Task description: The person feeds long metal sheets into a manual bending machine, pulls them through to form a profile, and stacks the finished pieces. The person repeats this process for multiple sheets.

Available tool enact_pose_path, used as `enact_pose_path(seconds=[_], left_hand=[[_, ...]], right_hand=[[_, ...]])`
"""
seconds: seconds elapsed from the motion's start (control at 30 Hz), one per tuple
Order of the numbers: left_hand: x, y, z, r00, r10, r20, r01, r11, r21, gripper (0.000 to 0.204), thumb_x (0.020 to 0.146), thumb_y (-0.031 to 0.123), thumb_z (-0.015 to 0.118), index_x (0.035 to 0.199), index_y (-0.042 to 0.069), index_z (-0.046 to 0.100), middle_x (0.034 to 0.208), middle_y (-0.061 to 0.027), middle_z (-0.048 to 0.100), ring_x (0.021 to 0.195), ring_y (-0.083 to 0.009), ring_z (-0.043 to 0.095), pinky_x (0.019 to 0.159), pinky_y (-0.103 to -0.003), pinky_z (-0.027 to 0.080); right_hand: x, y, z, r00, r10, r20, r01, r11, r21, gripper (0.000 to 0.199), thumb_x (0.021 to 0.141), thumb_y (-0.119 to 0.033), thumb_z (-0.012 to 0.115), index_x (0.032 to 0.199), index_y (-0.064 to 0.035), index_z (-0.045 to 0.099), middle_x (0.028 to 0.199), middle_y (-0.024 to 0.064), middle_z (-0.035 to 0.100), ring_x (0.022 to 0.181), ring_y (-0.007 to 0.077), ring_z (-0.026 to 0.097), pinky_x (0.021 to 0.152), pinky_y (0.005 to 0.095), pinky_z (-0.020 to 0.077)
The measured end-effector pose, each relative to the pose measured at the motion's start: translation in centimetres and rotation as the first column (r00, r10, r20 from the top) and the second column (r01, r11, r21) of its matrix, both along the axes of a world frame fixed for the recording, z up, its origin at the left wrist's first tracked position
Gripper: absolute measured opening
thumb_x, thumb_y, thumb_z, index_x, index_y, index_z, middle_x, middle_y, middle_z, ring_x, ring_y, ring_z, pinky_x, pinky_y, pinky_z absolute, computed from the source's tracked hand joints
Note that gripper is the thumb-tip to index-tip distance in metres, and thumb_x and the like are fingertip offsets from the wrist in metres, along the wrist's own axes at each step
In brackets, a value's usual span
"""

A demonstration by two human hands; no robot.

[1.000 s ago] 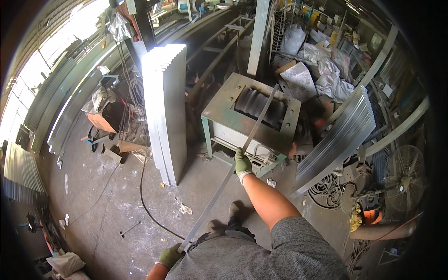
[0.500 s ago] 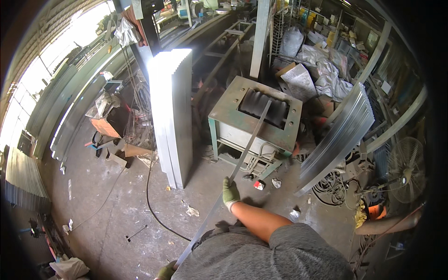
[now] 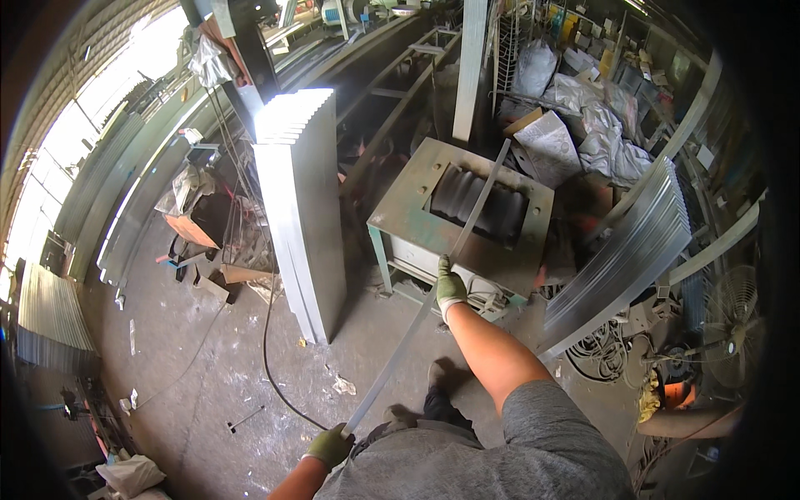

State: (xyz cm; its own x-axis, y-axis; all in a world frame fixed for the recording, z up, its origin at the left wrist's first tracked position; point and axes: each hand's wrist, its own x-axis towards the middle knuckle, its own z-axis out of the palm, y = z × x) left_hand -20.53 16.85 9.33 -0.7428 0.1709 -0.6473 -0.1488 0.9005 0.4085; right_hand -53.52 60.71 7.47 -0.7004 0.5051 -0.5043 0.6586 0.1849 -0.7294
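Observation:
A long, narrow metal strip (image 3: 391, 364) slants from my waist up to the far right, held in both hands. My left hand (image 3: 331, 447), in a green glove, is closed round its near end at lower centre. Farther along, my gloved right hand (image 3: 451, 287) grips it with the arm stretched forward. Beyond that hand, the strip crosses above a low machine (image 3: 404, 200) with a worn metal top. Dark ridged rollers (image 3: 457, 193) show in the opening of that top, under the far part of the strip. Whether the strip touches them I cannot tell.
Left of the machine stands a tall stack of shiny metal lengths (image 3: 312, 217); another stack (image 3: 618, 257) leans at the right. A black cable (image 3: 267, 350) curves over the floor. A fan (image 3: 727, 333), a coiled hose (image 3: 598, 354) and plastic-wrapped bundles (image 3: 604, 137) are on the right side.
Both hands have moved forward with the strip, its far end now reaching farther across the rollers. My left hand and forearm have come more fully into view.

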Motion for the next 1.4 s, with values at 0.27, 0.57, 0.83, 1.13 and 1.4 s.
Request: enact_pose_path(seconds=[0.27,0.57,0.83,1.13,1.4], left_hand=[[-14.8,16.5,-0.9,0.98,-0.141,-0.137,0.143,0.99,0.007,0.038,0.111,0.041,0.062,0.122,0.007,0.074,0.114,-0.028,0.081,0.108,-0.0521,0.078,0.094,-0.061,0.063],[-35.3,35.3,-0.3,0.948,-0.25,-0.196,0.25,0.968,-0.024,0.053,0.109,0.043,0.057,0.113,-0.004,0.081,0.115,-0.0344,0.08,0.112,-0.0534,0.078,0.102,-0.061,0.061],[-49.7,49.6,-0.2,0.931,-0.304,-0.201,0.28,0.95,-0.14,0.057,0.111,0.043,0.055,0.12,-0.006,0.083,0.127,-0.0347,0.079,0.127,-0.0516,0.075,0.109,-0.055,0.061],[-56.7,56.7,1.6,0.48,-0.868,-0.129,0.729,0.476,-0.492,0.038,0.11,0.021,0.064,0.137,0.007,0.085,0.142,-0.0208,0.081,0.131,-0.0359,0.08,0.11,-0.047,0.064],[-47.5,49.8,1.4,0.892,-0.402,-0.206,0.375,0.914,-0.157,0.048,0.112,0.038,0.057,0.124,0.001,0.086,0.129,-0.0241,0.083,0.12,-0.0443,0.081,0.104,-0.053,0.064]], right_hand=[[0.6,4.9,-4.9,0.987,-0.039,-0.154,0.013,0.986,-0.164,0.104,0.107,-0.094,0.036,0.133,-0.0023,0.078,0.125,0.0258,0.083,0.116,0.0452,0.079,0.101,0.0532,0.0603],[21.8,15.2,-22.2,0.983,-0.139,0.119,0.173,0.922,-0.347,0.069,0.112,-0.075,0.057,0.121,-0.0085,0.074,0.099,0.0084,0.079,0.072,0.0236,0.074,0.065,0.0424,0.0573],[37.3,30.2,-26.9,0.758,0.297,0.581,-0.536,0.791,0.294,0.026,0.104,-0.014,0.064,0.127,-0.0034,0.073,0.116,0.0302,0.082,0.111,0.0472,0.081,0.095,0.0588,0.0647],[37.1,26.8,-25.9,0.624,0.473,0.622,-0.653,0.753,0.082,0.045,0.116,-0.026,0.041,0.129,-0.0018,0.076,0.137,0.0297,0.077,0.13,0.0466,0.074,0.113,0.0572,0.0593],[32.0,22.5,-23.9,0.787,0.296,0.541,-0.269,0.954,-0.131,0.054,0.112,-0.048,0.052,0.116,-0.0037,0.081,0.109,0.0235,0.081,0.102,0.0396,0.077,0.091,0.0528,0.0584]])
